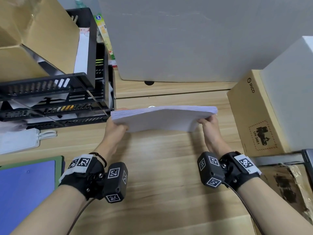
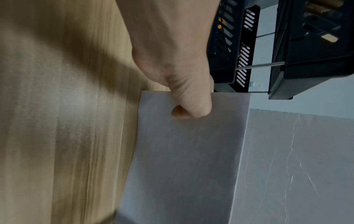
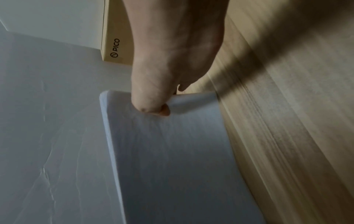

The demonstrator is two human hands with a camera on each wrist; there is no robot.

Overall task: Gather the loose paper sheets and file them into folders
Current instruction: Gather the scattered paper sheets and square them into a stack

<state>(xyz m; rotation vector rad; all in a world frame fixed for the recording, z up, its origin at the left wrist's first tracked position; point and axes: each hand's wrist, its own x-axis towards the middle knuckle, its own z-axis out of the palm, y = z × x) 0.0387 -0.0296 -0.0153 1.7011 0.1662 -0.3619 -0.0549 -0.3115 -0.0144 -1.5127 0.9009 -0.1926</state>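
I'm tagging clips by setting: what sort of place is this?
Most likely an office desk: a wooden desk, black stacked paper trays beside it, a PICO cardboard box, and both hands, left hand and right hand, holding a paper stack.

White paper stack [image 1: 162, 118], plain and unprinted, above a worktop [image 1: 160, 167] of pale wood grain in lengthwise streaks. Left of the stack: black slotted tray rack [image 1: 50, 97]; nearer the viewer than the stack, to its left, a blue folder [image 1: 25, 192] edged in green. Right of the stack: tan cardboard box [image 1: 250, 112] with black print. Behind the stack: grey panel [image 1: 186, 39], faintly scratched. Black wristbands [image 1: 81, 177] carry black-and-white square marker patterns.
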